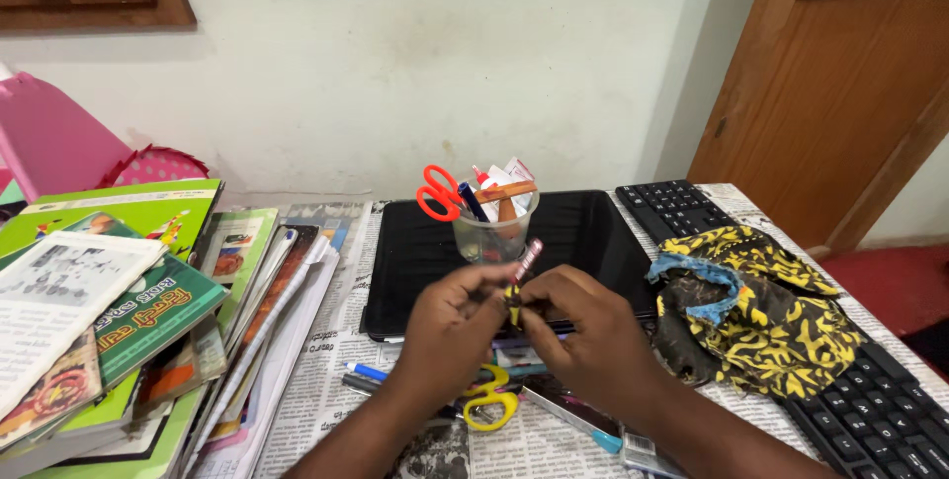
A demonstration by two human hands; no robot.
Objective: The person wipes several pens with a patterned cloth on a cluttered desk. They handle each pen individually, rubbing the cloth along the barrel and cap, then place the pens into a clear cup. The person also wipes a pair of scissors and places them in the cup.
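From the head view, both hands meet mid-desk: the left hand (pixel 457 313) and right hand (pixel 578 326) each pinch a slim patterned pink-and-yellow pen (pixel 522 271), its tip slanting to one o'clock, just below the clear plastic cup of stationery (pixel 494 227) with red-handled scissors (pixel 438 194). Yellow-handled scissors (pixel 489 395) lie at six o'clock. My read: keep fingertips close together, twist gently, pen steady over the newspaper-covered desk (pixel 336 380)

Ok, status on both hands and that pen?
Left hand and right hand both gripping pen. Pen tilted, above black tray. Yellow scissors below hands.
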